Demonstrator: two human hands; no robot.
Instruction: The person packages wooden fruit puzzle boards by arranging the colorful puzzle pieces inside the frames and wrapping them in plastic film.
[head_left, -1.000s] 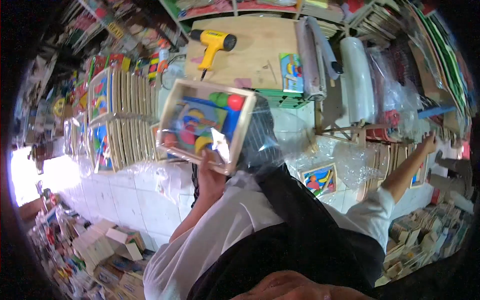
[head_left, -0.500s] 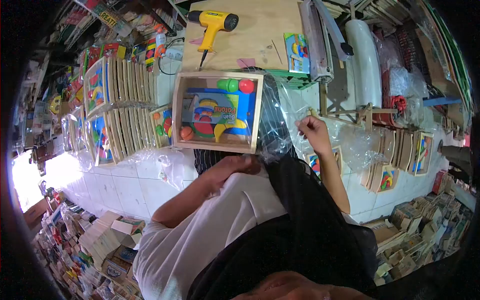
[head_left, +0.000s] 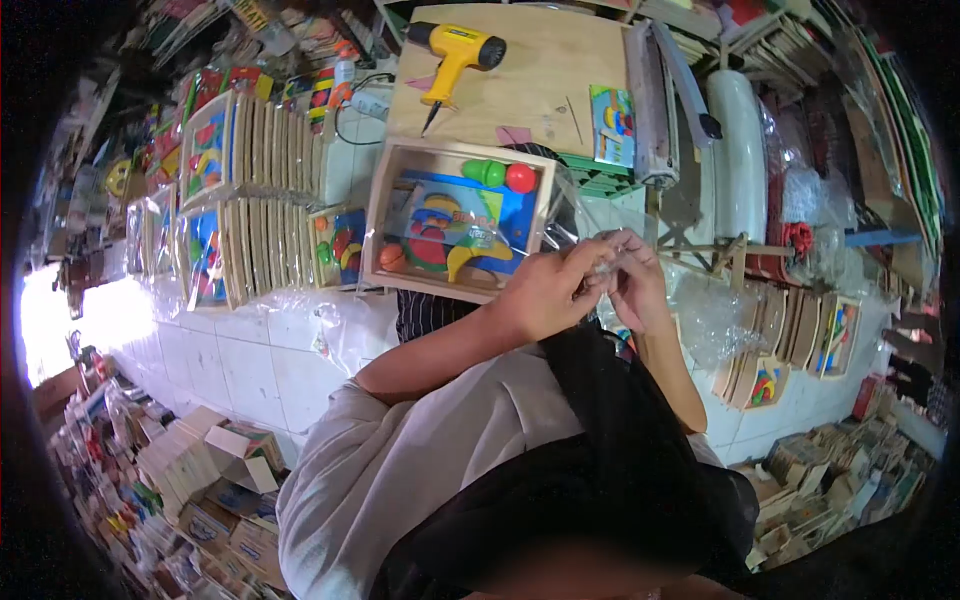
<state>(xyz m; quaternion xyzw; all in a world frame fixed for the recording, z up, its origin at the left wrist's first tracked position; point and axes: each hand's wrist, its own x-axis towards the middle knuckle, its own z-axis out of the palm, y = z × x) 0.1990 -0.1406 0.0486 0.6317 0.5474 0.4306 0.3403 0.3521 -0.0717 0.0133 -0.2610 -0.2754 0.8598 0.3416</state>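
Observation:
On my lap lies a wooden box (head_left: 377, 215) with toy fruit, a blue base and a printed card inside, wrapped in clear plastic. My left hand (head_left: 550, 293) is at the box's lower right corner, its fingers pinched on the clear plastic (head_left: 572, 205). Right beside it, my right hand (head_left: 637, 283) has its fingers curled in on the same plastic. Both hands' fingertips meet just right of the box.
A yellow heat gun (head_left: 455, 62) lies on the wooden table (head_left: 540, 90) ahead, near a small printed card (head_left: 612, 125). Stacks of wooden boxes (head_left: 265, 250) stand at the left, more boxes (head_left: 800, 315) at the right. A plastic roll (head_left: 738, 150) stands beyond.
My right hand has come in from the far right to the box. My left hand has moved from under the box to its lower right corner, and both now grip the plastic.

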